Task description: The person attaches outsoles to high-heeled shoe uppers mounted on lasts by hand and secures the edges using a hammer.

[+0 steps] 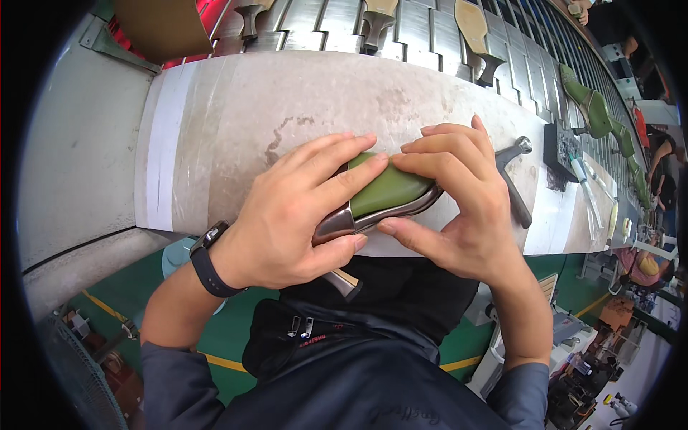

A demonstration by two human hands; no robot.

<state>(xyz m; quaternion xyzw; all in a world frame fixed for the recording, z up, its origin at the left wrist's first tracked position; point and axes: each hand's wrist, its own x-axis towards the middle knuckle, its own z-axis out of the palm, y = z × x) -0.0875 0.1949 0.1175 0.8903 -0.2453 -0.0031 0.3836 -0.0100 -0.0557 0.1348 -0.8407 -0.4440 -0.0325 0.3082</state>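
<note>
Over the pale worktable's near edge, both hands hold a high-heeled shoe (390,188) with a smooth green surface and a shiny dark metallic rim. My left hand (290,208) is closed around one end of it, fingers across the green and thumb along the near side. Below that thumb a heel (345,284) with a tan face sticks out toward me. My right hand (462,197) grips the other end, fingertips on the green's far side and thumb by the near rim. The fingers hide parts of the shoe.
A hammer (514,183) lies on the worktable (236,122) right of my right hand. Beyond it are a black box (562,153) and a pale-handled tool (584,183). Tan-soled heeled shoes (473,32) stand on the slatted metal conveyor (416,32); green shoes (591,107) sit farther right. People (641,265) appear at far right.
</note>
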